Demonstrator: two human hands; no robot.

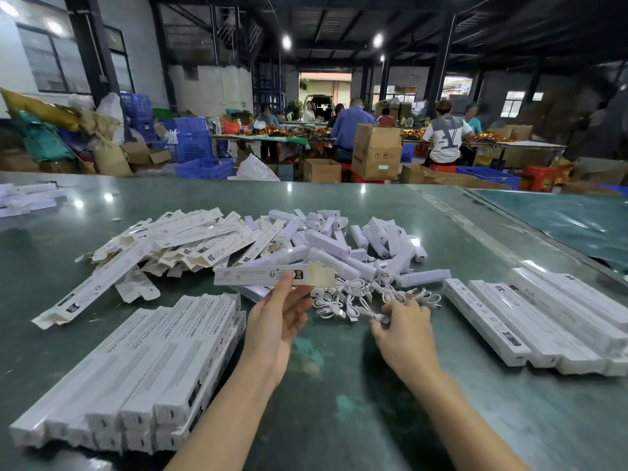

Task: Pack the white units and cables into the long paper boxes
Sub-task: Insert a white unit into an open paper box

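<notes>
Table (339,419): green, glossy, bearing all stock.

Packed boxes, near left (136,368): long closed cartons laid side by side in a stack. Second row, near right (543,321): same kind, laid parallel. Judged light but stiff along the length; best lifted near mid-length, not by an end.

Flat boxes, far left (176,239): loose heap of unfolded paper sleeves, end flaps open. Judged thin, easily creased; best held by the long edges, never by a flap.

Units, far centre (339,243): pile of white plastic bars, criss-crossed. Judged rigid, smooth, somewhat slippery, light; best gripped across the body with fingers wrapped round.

Box in hand (272,276): one erected sleeve, held level above the table just in front of the units, right end open with a torn-looking flap. Whether a unit lay inside could not be told.

Cables, centre (367,297): tangle of short white coiled leads, between units and hands. Judged limp, springy, prone to snagging on neighbours; best pinched at the coil's middle so plugs trail free.

Left hand (282,317): palm up, thumb and fingertips pinching the near long edge of the box in hand.

Right hand (404,329): palm down at the near edge of the cables, fingers curled on one coil (377,317).
</notes>
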